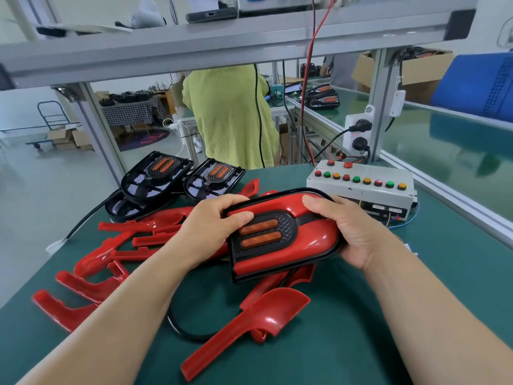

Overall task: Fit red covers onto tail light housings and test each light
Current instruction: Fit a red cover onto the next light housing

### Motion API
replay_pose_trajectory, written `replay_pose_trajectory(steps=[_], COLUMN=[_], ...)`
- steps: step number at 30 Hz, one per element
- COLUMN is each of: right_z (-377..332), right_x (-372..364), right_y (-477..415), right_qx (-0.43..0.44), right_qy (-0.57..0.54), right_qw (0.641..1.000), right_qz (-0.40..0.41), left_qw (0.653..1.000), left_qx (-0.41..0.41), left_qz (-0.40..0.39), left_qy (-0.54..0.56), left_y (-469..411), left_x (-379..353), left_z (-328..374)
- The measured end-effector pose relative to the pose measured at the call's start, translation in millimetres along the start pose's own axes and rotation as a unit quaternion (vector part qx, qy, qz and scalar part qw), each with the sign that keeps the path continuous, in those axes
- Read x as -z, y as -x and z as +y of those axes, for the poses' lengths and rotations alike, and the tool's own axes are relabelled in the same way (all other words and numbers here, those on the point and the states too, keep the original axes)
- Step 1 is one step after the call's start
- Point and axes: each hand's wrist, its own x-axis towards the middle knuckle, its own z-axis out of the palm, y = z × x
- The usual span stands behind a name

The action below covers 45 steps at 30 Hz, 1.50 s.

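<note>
Glossy red cover (313, 218) on black housing (238, 276); orange reflector bars (259, 236); green table (347, 343).

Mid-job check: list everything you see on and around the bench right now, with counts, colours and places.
Held tail light: one, red cover on black housing, centre.
Bare housings: at least three, black, mat's far left.
Loose covers: several, red, scattered on mat.
Test box: one, grey with coloured buttons, far right.
Mat: one, green, covering bench.
Cable: one, black, near centre.
Person: one, green top, beyond bench.
Left hand: one, gripping the light's left end.
Right hand: one, gripping its right end.
</note>
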Motion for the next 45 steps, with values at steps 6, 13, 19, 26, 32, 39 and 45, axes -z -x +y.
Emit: replay_pose_trajectory(steps=[6,13,19,26,32,39,45], right_z=[-2,-2,2,3,6,11,16], right_x=[-2,-2,3,0,-4,-8,-14], right_y=[0,1,2,0,-4,-8,-10], right_qx=[-0.015,0.007,0.006,0.027,0.029,0.025,0.054], right_qy=[0.022,0.014,0.001,0.001,-0.047,-0.168,-0.209], right_qw=[1.0,1.0,0.999,0.999,0.998,0.985,0.976], right_qz=[-0.01,-0.022,-0.048,-0.043,-0.005,0.02,-0.014], left_qw=[0.999,0.995,0.96,0.966,0.95,0.928,0.899], left_qx=[-0.006,-0.016,0.053,0.028,0.05,0.093,0.139], left_qz=[0.022,0.02,0.024,0.067,0.086,0.105,0.117], left_qy=[0.041,0.098,0.273,0.25,0.297,0.346,0.399], left_y=[0,1,0,-3,-4,-5,-3], left_x=[2,4,1,-3,-6,-11,-16], left_z=[-3,0,-4,-8,-3,5,10])
